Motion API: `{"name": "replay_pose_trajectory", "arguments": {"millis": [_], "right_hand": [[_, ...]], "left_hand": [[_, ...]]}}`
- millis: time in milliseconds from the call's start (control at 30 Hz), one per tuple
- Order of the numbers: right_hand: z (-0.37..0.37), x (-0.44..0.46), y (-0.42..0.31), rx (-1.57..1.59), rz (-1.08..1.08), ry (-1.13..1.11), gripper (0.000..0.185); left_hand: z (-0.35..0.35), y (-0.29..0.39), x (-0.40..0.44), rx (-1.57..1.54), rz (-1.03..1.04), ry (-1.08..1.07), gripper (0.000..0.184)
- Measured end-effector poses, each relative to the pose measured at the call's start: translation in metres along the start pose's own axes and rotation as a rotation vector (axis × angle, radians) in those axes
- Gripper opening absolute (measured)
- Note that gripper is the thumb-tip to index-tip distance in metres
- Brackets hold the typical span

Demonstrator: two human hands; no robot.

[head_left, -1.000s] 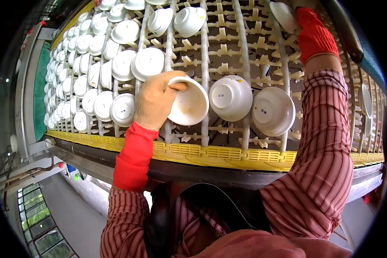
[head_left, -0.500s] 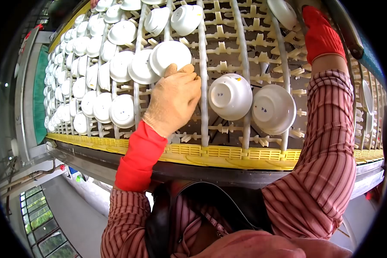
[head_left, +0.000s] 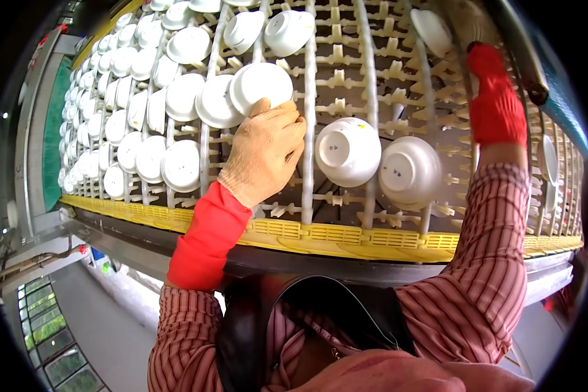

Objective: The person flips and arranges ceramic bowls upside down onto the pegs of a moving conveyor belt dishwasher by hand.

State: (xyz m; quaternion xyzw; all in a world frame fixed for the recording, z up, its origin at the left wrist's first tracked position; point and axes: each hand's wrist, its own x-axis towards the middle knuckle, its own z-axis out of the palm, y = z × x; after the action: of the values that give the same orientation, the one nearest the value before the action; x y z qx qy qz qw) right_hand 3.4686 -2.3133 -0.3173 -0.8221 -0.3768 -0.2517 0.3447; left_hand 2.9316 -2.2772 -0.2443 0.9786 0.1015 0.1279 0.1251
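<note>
My left hand (head_left: 271, 140), in a tan glove with a red cuff, has its fingers bent at the lower rim of a white bowl (head_left: 261, 88). This bowl lies bottom-up on the rack, overlapping another white bowl (head_left: 217, 101) to its left. To the right of the hand, two more bowls (head_left: 347, 151) (head_left: 409, 172) rest tilted with their bases showing. At the upper right, my right hand (head_left: 475, 25) is beside a tilted white dish (head_left: 431, 31); its fingers are blurred and partly hidden in shadow.
Many white bowls (head_left: 181, 165) stand in rows on the pegged rack (head_left: 338, 104) at the left. A yellow slotted edge (head_left: 336, 234) runs along the near side. A metal bar (head_left: 526, 55) crosses at the upper right, with plates (head_left: 549, 159) below it.
The bowl in my left hand has gone from inside-facing to bottom-up, up and left beside the other bowls. My right hand has shifted slightly right and down, away from the tilted dish.
</note>
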Motion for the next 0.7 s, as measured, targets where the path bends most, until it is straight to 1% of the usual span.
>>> {"name": "replay_pose_trajectory", "arguments": {"millis": [33,100,167,233,300,333,400,433,467,500,567,633,700], "right_hand": [[-0.023,-0.011,-0.023,0.051,0.243,-0.168,0.043],[-0.086,-0.030,-0.092,0.341,0.484,-0.255,0.049],[-0.096,-0.043,-0.099,0.692,0.437,-0.227,0.050],[-0.147,-0.054,-0.158,0.865,0.517,-0.336,0.052],[-0.113,-0.070,-0.139,0.552,-0.141,-0.210,0.030],[-0.122,-0.075,-0.157,0.385,-0.139,-0.362,0.031],[-0.107,-0.097,-0.157,0.627,-0.028,-0.626,0.038],[-0.123,-0.108,-0.160,0.895,0.199,-0.681,0.041],[-0.139,-0.119,-0.164,1.155,0.448,-0.682,0.046],[-0.144,-0.118,-0.145,0.760,0.383,-0.636,0.044],[-0.197,-0.129,-0.120,0.413,0.256,-0.423,0.042],[-0.250,-0.125,-0.090,-0.175,0.199,-0.538,0.040],[-0.277,-0.148,-0.026,-0.544,0.049,-0.306,0.043]], "left_hand": [[-0.001,0.001,0.001,0.000,0.003,-0.006,0.008],[-0.002,0.002,0.000,0.013,0.005,-0.023,0.007],[0.000,0.003,-0.003,0.026,0.004,-0.005,0.007],[0.002,0.000,-0.001,0.048,0.000,-0.004,0.007],[0.007,0.000,-0.004,0.023,0.046,0.078,0.007],[0.010,-0.004,-0.006,0.014,0.064,0.105,0.007],[0.011,-0.006,-0.008,-0.006,0.094,0.137,0.007],[0.011,-0.006,-0.010,-0.012,0.084,0.123,0.007],[0.010,-0.005,-0.010,-0.020,0.073,0.105,0.007],[0.010,-0.005,-0.011,-0.024,0.062,0.089,0.007],[0.009,-0.004,-0.011,-0.021,0.064,0.092,0.008],[0.009,-0.004,-0.013,-0.008,0.094,0.115,0.010],[0.011,-0.006,-0.011,-0.027,0.108,0.106,0.013]]}}
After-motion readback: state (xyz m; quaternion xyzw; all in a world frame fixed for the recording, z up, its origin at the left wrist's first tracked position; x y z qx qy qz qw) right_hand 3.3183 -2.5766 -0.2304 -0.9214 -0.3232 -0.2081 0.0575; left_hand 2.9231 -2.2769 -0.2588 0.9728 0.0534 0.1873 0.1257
